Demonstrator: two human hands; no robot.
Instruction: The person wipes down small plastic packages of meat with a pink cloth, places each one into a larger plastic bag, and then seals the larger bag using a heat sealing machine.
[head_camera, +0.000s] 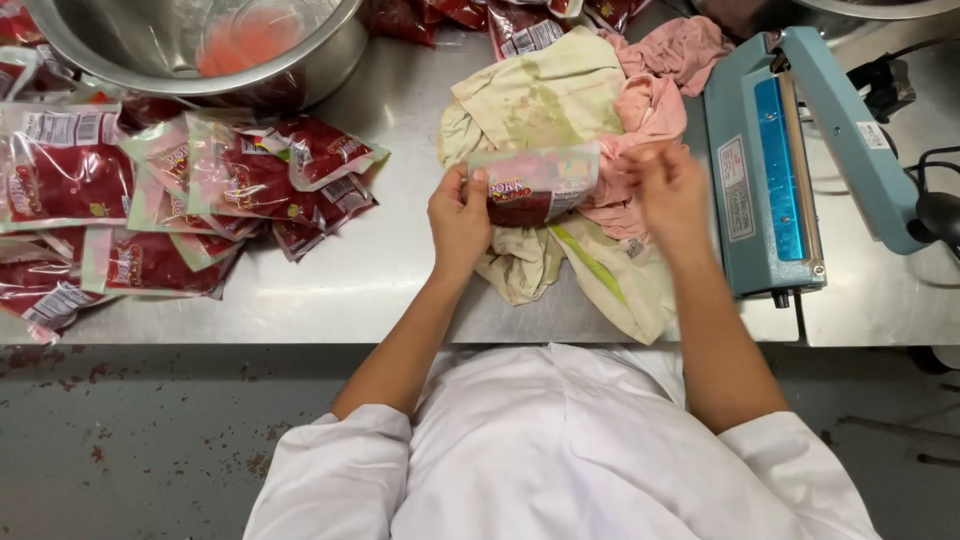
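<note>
**Two hands working a sealed pouch over a pile of cloths**

The left hand (458, 222) is clamping the left end of a clear plastic pouch (533, 184), thumb on top and fingers curled behind it. The pouch is holding dark red contents and is being kept just above the cloths, near the middle of the counter (380, 280). The right hand (672, 192) is sitting at the pouch's 3 o'clock end and is blurring, so its fingers are hard to make out; whether it is gripping the pouch or only brushing it, I cannot tell.

Under both hands a stained cream cloth (540, 100) is lying crumpled, its lower corner hanging over the counter edge at 6 o'clock. A pink cloth (655, 105) is bunching at 1 o'clock from the pouch, partly hidden behind the right hand.

At 3 o'clock a blue heat sealer (770, 180) is standing with its arm raised; its cable and a black plug at the far right are being cut off by the frame. At 9 o'clock a heap of similar filled pouches (190, 190) is spreading across the counter, overlapping so that single ones are hard to count. At 11 o'clock a large steel bowl (330, 55) is showing only its lower half, with something pinkish inside under clear plastic. The person's white sleeves are filling the bottom.
</note>
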